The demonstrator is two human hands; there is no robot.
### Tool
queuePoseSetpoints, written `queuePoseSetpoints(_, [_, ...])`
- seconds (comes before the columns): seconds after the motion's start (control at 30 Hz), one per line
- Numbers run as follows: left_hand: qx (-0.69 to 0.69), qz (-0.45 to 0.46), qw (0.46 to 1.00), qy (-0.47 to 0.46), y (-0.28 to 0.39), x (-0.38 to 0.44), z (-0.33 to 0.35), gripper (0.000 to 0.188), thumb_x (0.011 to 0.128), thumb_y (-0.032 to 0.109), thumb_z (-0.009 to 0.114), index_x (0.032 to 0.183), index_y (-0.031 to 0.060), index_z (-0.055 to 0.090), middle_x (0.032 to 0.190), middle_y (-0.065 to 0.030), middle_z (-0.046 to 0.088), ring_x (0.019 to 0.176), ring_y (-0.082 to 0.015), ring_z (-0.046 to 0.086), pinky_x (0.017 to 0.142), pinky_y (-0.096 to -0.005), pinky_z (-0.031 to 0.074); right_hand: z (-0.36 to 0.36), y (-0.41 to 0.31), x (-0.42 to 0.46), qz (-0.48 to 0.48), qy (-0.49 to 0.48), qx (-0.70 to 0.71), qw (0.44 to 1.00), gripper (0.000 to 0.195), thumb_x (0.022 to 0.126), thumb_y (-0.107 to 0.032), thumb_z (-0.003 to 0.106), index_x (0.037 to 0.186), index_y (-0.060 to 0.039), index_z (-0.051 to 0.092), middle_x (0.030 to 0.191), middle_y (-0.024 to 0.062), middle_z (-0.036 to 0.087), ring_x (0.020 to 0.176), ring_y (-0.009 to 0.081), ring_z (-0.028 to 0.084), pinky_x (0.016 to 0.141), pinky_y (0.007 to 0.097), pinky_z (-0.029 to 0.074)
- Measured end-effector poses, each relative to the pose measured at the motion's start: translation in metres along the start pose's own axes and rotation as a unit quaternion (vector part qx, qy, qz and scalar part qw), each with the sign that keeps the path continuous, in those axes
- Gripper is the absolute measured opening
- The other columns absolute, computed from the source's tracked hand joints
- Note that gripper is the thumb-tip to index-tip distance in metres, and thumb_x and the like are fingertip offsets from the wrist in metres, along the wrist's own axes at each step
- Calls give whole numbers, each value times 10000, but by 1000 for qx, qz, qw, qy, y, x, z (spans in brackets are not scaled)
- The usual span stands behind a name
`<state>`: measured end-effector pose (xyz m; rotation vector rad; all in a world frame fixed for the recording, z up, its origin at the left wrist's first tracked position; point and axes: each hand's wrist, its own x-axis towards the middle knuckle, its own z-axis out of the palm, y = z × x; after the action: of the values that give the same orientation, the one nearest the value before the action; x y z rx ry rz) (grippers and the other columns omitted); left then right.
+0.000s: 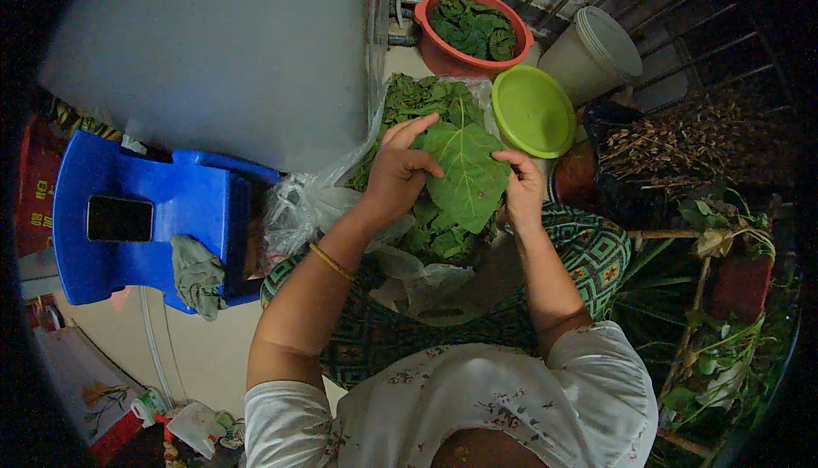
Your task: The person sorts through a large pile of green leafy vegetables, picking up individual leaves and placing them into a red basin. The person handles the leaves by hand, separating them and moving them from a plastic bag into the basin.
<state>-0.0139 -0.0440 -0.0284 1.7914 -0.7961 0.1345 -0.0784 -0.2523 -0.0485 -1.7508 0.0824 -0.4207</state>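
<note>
A large green leaf (465,171) with pale veins is spread between my two hands, its stem pointing up and away from me. My left hand (401,171) pinches the leaf's left side between thumb and fingers. At its right edge, my right hand (525,180) grips it with thumb and forefinger. Beneath the leaf, an open clear plastic bag (425,282) on my lap and in front of me holds more green leaves (415,98). Farther off stands a red plastic basin (470,62) with dark green leaves (473,30) in it.
A lime-green bowl (533,112) and a lidded pale bucket (591,55) stand beyond my right hand, near metal bars. Dried stalks (684,142) and potted plants are at the right. To the left, a blue plastic chair (185,193) holds a phone (120,219) and a grey-green cloth (197,276).
</note>
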Motion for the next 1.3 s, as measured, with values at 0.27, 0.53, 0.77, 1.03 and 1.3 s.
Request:
queuePoseSetpoints(0.27, [-8, -7, 1000, -5, -3, -2, -2, 274, 522, -104, 525, 690, 101, 596, 1225, -120, 416, 1139, -312, 352, 945, -385, 254, 3, -4, -2, 28, -27, 19, 999, 157, 753, 32, 444, 830, -2, 576, 804, 32, 549, 749, 108, 502, 698, 206, 383])
queuePoseSetpoints(0.53, [-193, -235, 952, -27, -7, -6, 2, 95, 786, 127, 536, 786, 50, 480, 779, 3, 480, 733, -79, 433, 635, -222, 369, 11, -21, -10, 208, -69, 85, 972, 316, 835, -263, 493, 580, -83, 444, 520, -46, 376, 500, 53, 337, 478, 207, 281])
queuePoseSetpoints(0.77, [-222, -252, 942, 22, -19, -9, 7, 93, 806, 114, 520, 779, 69, 444, 670, 54, 370, 635, -46, 343, 553, -197, 313, 5, -16, -6, 206, -95, 146, 963, 209, 813, -214, 497, 667, -64, 487, 590, -32, 431, 550, 72, 390, 533, 208, 321])
queuePoseSetpoints(1.03, [-173, -212, 961, -24, -19, -10, 11, 92, 793, 100, 526, 784, 52, 448, 669, 37, 391, 636, -57, 357, 571, -209, 327, 22, -28, 8, 270, -113, 101, 951, 194, 778, -148, 562, 914, -10, 558, 829, 21, 576, 716, 93, 515, 648, 249, 417])
queuePoseSetpoints(1.3, [-229, -245, 942, -19, -11, -7, 5, 91, 800, 122, 507, 770, 45, 468, 698, 32, 414, 667, -69, 381, 596, -214, 339, 23, -23, 4, 255, -52, 127, 957, 164, 788, -106, 542, 913, -1, 552, 829, 19, 575, 717, 100, 516, 647, 241, 421])
